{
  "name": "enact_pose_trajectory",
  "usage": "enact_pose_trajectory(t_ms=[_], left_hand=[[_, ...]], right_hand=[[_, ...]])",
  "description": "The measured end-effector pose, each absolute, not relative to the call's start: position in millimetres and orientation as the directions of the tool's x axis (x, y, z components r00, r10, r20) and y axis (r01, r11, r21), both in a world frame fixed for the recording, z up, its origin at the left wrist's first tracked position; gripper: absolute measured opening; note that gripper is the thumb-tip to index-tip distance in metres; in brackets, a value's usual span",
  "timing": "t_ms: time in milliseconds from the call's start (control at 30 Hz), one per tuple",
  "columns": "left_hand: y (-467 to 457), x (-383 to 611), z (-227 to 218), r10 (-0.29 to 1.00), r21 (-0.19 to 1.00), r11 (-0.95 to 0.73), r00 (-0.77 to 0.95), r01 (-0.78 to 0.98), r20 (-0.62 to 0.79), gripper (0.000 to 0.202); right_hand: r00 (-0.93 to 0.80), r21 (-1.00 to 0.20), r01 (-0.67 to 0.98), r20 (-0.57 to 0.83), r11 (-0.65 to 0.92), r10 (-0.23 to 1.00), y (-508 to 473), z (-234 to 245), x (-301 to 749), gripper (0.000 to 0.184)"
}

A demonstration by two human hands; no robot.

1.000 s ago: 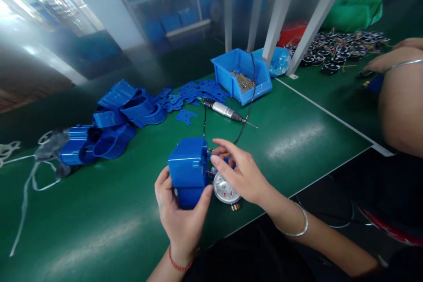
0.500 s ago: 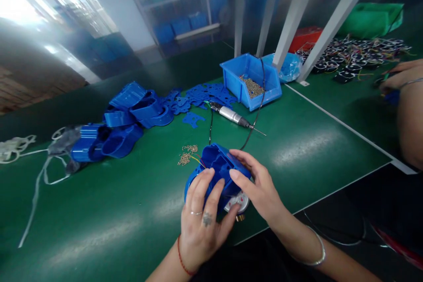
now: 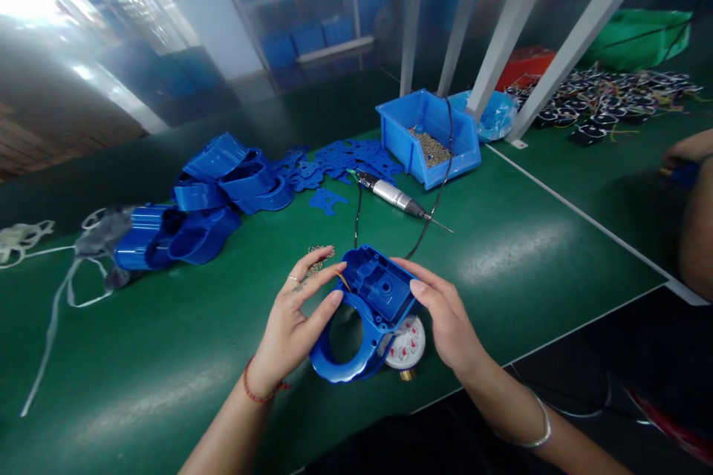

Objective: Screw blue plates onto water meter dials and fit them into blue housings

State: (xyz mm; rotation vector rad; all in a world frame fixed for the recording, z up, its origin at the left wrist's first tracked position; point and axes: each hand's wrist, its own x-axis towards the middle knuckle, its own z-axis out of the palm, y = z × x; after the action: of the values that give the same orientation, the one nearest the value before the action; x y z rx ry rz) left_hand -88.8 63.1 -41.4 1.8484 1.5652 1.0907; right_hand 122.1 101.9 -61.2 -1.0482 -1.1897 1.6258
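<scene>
A red bracelet (image 3: 255, 394) and thin ring (image 3: 292, 278) are worn left of centre, a silver bangle (image 3: 548, 427) at lower right.

The blue housing (image 3: 384, 289) is held tilted, its hollow box (image 3: 398, 300) facing up, joined to an open ring (image 3: 370, 334). Thin yellow-orange wire (image 3: 344, 282) is seen at the box's corner. The round, red-marked meter (image 3: 409, 345), brass-coloured at one end, is partly hidden by the housing.

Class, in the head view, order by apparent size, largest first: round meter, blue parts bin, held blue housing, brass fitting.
1. Blue parts bin and held blue housing: too alike to rank; the housing is nearer the camera.
2. Round meter, partly covered.
3. Brass fitting.
</scene>
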Motion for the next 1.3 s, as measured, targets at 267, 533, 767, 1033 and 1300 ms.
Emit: enact_pose_trajectory(t_ms=[267,533,767,1033,1300], left_hand=[[76.2,-87.9,-35.2,0.984,0.886,-0.176,0.085,0.429,0.155,0.015],[54.8,-42.1,-65.2,0.934,0.991,-0.095,-0.335,0.099,0.123,0.018],[51.7,-22.7,-63.2,0.900,0.980,-0.106,-0.402,0.168,0.166,0.018],[47.4,-10.5,-74.7,0.831,0.991,-0.096,-0.540,0.095,0.133,0.020],[48.8,-14.7,-74.2,0.832,0.919,-0.295,-0.402,0.263,0.382,0.023]], right_hand=[[-0.443,-0.986,-0.068,-0.106,-0.151,0.890,130.6,-70.7,122.4,0.044],[-0.255,-0.994,0.108,-0.044,-0.016,0.966,134.1,-63.5,115.7,0.043],[-0.222,-0.956,-0.059,-0.268,-0.288,0.937,119.4,-67.6,110.1,0.047],[-0.121,-0.970,0.003,-0.243,-0.244,0.962,115.4,-84.4,110.2,0.046],[-0.189,-0.943,0.015,-0.328,-0.332,0.925,122.1,-79.7,111.9,0.052]])
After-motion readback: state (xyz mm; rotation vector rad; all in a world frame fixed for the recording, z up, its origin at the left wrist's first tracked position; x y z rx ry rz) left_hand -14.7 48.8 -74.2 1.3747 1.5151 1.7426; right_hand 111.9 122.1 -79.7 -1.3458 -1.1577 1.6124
